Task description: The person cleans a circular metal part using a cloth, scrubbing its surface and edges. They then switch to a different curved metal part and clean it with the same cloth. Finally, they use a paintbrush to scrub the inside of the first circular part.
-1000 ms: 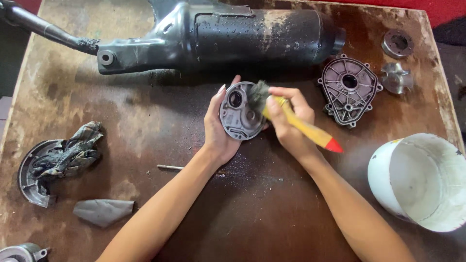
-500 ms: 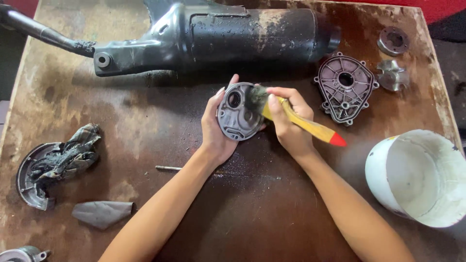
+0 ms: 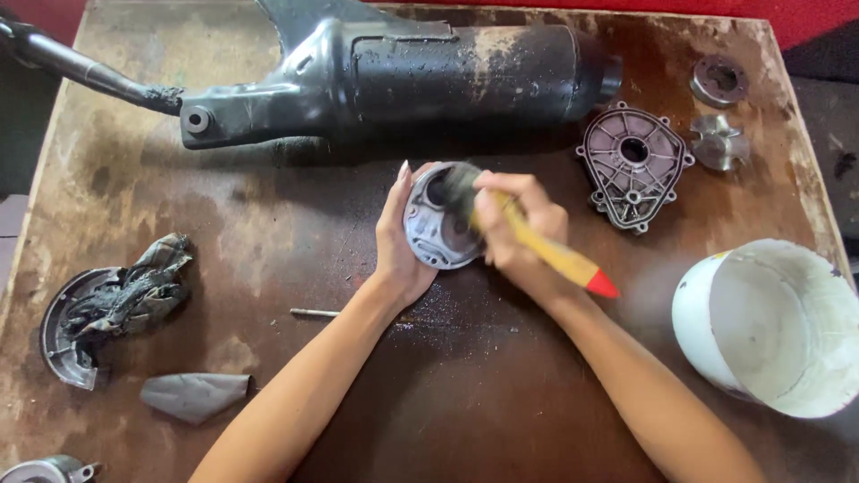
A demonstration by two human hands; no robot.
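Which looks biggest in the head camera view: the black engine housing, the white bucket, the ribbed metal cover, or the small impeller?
1. black engine housing
2. white bucket
3. ribbed metal cover
4. small impeller

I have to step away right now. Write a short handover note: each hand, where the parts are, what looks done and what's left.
Left hand: holds the round metal cover upright above the table.
Right hand: grips the yellow brush, bristles against the cover's inner face.
Nearby: ribbed cover plate, white bucket, big dark housing.
Done: cannot tell how clean.
Left: probably more brushing.
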